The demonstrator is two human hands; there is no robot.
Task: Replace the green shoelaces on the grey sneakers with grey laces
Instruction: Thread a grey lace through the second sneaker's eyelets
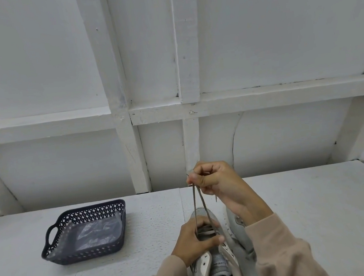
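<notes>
We are looking at a white framed wall (50,62) behind a white desk (325,211). One dark perforated basket (93,212) is sitting toward the desk's left side, holding one crumpled clear plastic bag (96,234). We are counting two grey sneakers at the near edge. The left hand (194,240) is gripping the nearer sneaker (216,265) across its eyelets. The right hand (214,177), raised above, is pinching two strands of grey lace (194,205) running down to this shoe. The right forearm is partly hiding the second sneaker (236,223), just beside the first.
</notes>
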